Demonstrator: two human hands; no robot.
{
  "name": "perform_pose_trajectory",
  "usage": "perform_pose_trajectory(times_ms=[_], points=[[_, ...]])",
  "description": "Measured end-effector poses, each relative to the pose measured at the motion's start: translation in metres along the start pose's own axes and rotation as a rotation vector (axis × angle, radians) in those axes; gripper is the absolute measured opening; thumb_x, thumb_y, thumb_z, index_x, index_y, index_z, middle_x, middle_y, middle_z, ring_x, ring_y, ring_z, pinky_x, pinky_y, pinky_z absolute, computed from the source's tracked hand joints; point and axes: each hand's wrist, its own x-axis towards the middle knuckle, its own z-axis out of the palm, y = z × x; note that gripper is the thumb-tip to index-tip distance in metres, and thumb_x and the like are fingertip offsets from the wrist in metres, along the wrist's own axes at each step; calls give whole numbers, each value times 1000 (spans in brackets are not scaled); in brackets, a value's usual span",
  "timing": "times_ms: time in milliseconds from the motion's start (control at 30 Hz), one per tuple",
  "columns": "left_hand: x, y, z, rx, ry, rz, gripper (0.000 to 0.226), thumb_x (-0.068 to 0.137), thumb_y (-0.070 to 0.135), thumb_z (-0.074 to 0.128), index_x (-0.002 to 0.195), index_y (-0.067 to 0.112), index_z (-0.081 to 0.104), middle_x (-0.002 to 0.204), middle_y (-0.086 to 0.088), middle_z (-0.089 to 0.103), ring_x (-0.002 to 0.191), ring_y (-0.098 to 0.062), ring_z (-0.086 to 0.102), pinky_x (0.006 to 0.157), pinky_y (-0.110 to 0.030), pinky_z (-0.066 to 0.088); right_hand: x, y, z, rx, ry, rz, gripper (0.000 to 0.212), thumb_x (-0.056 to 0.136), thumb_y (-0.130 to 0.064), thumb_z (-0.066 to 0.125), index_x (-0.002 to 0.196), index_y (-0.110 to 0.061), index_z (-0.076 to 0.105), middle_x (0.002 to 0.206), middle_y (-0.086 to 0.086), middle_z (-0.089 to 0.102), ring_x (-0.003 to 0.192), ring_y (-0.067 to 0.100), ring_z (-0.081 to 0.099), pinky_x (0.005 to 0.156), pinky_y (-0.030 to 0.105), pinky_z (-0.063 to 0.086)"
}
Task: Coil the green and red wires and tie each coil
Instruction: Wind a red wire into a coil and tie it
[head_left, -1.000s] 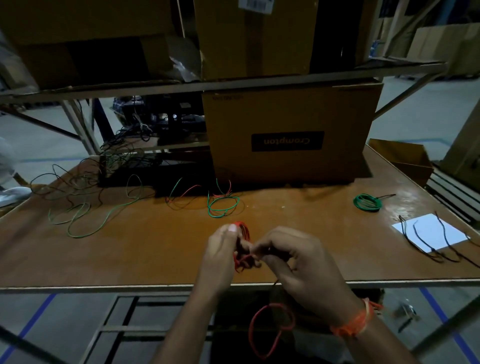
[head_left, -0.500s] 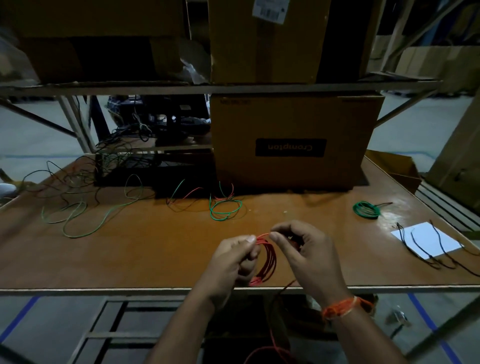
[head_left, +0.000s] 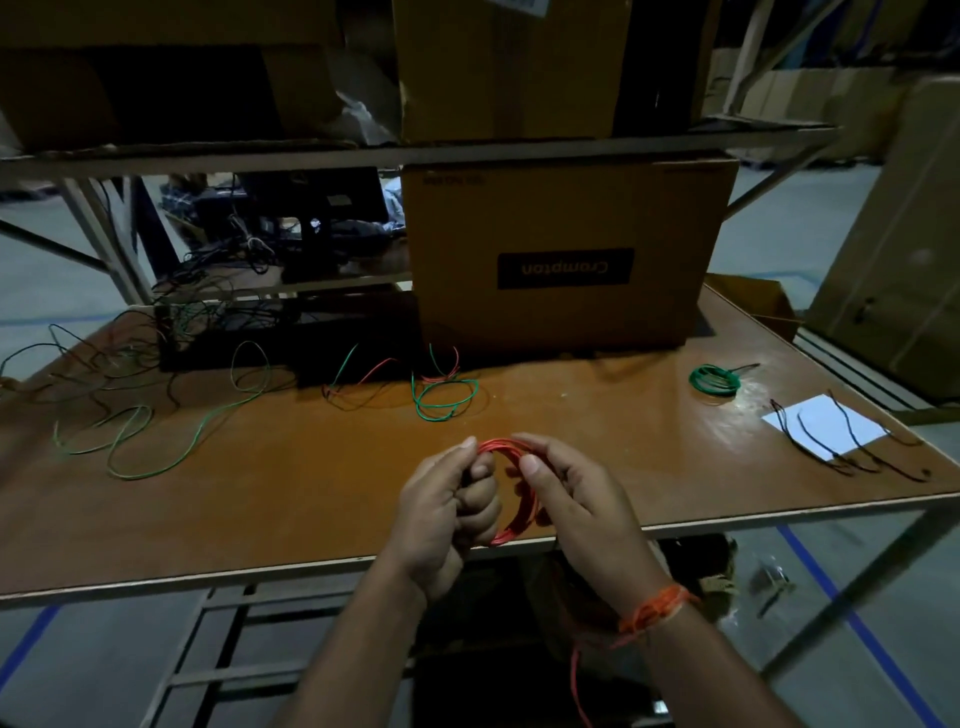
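A red wire coil is held upright between both hands over the table's front edge. My left hand pinches its left side between thumb and curled fingers. My right hand grips its right side, thumb on top. A loose red tail hangs below the table under my right wrist. A finished green coil lies at the right of the table. Loose green wire trails across the left side, and a small green and red tangle lies in the middle.
A large cardboard box stands at the back of the orange table. White paper with thin black wires lies at the right edge. A dark box and tangled cables sit back left. A shelf with cartons runs overhead.
Both hands rose slightly and spread apart, opening the red wire from a tight bunch into a rounder, wider coil. The hanging red tail has shortened below the table edge.
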Motion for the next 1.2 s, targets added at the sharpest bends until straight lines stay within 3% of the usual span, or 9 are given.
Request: perform_pose_trajectory(times_ms=[133,200,300,567,767,900,1033,1133,1200], points=[[-2,-8,1,16,67,4,37,105,34,39,76,13,47,54,4,22,39,-6,17,40,-21,12,-6,-4,4,-10,68,-14,25,101,-17,57,120,-22,72,92,-5,75,84,11,69,75,33,56],[-1,-14,1,25,112,9,37,107,34,37,79,12,48,55,5,24,39,-5,19,38,-19,14,-7,-5,9,-62,97,-36,24,101,-15,56,114,-26,73,80,-17,69,73,3,62,66,21,49],[0,-18,0,0,174,-8,37,108,33,38,80,11,49,54,5,25,38,-4,20,36,-17,18,-8,-8,17,-131,146,-54,25,101,-12,55,110,-25,75,79,-29,66,76,-2,62,66,11,43],[0,-26,22,-41,254,-87,37,107,26,40,79,8,55,53,5,33,40,-6,27,40,-19,24,-16,-9,5,-296,228,-94,22,100,-13,55,110,-19,74,99,-11,73,94,-2,65,80,13,49],[-11,-31,53,-439,230,-230,41,103,30,43,67,13,51,46,10,25,32,-3,19,34,-17,14,-32,-8,-20,-311,277,-199,22,100,-14,56,113,-19,73,101,-8,71,98,-2,63,83,13,47],[-17,-29,75,-581,289,-182,44,104,32,43,64,15,52,48,11,26,33,-3,19,36,-18,10,-45,-17,-49,-134,200,-126,23,103,-26,53,117,-21,71,96,-12,72,88,4,67,75,21,52],[-22,-35,92,-637,434,-89,43,107,33,41,68,17,50,46,11,28,32,-3,21,33,-18,12,-72,-15,-91,-100,48,-33,20,98,-21,60,116,-30,61,80,0,66,65,14,64,61,41,56],[-27,-48,101,-607,532,-37,42,108,34,39,71,17,49,46,11,28,33,-4,21,33,-18,13,-94,-3,-120,-209,-18,15,22,93,-15,66,105,-32,58,79,-3,65,61,11,66,58,36,58],[-33,-61,105,-588,582,-19,42,109,34,37,72,17,49,47,10,29,33,-4,22,32,-18,15,-110,8,-136,-378,-123,6,17,90,-19,68,99,-32,61,76,-10,65,64,3,63,58,23,52]])
